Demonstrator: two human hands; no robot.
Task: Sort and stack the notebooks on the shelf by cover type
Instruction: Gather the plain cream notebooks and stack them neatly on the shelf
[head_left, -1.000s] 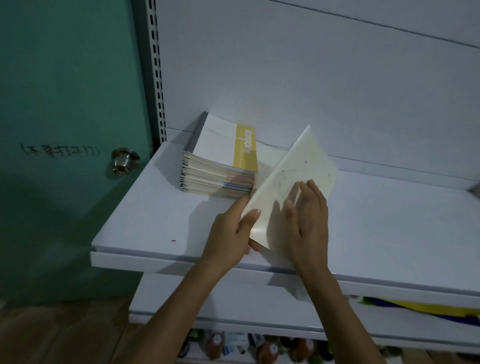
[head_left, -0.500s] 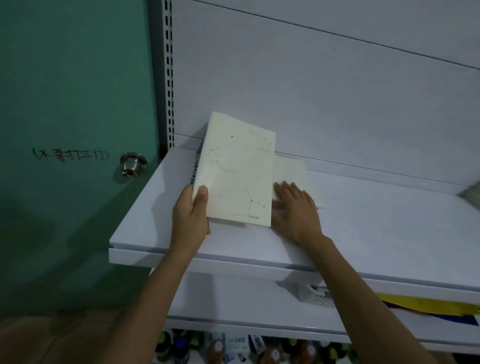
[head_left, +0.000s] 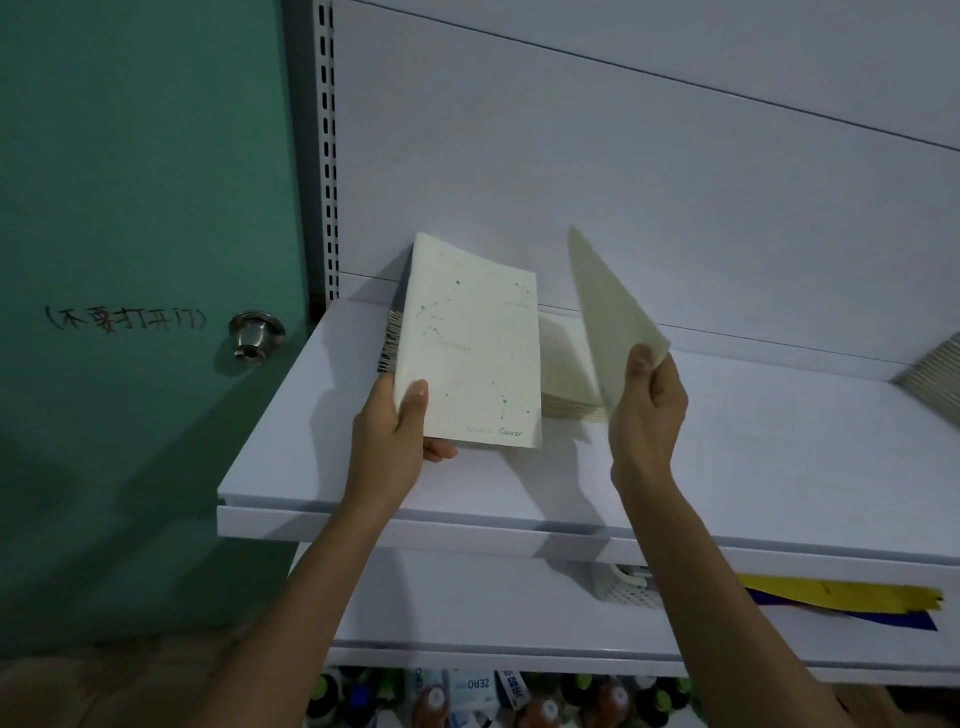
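My left hand grips the lower left corner of a cream notebook with a green constellation print, held tilted above the white shelf. Behind this notebook, the edges of a notebook stack show at its left. My right hand pinches the bottom edge of a second cream notebook, lifted on edge and blurred. Between my hands a low stack of cream notebooks lies flat on the shelf.
A green door with a metal knob stands left of the shelf upright. Another pile of notebooks sits at the far right. Below are a white basket, yellow and blue sheets, and bottles.
My right hand, flat on the low stack before, has picked up a cream notebook and raised it on edge. My left hand still holds the constellation notebook, which has stayed over the left stack.
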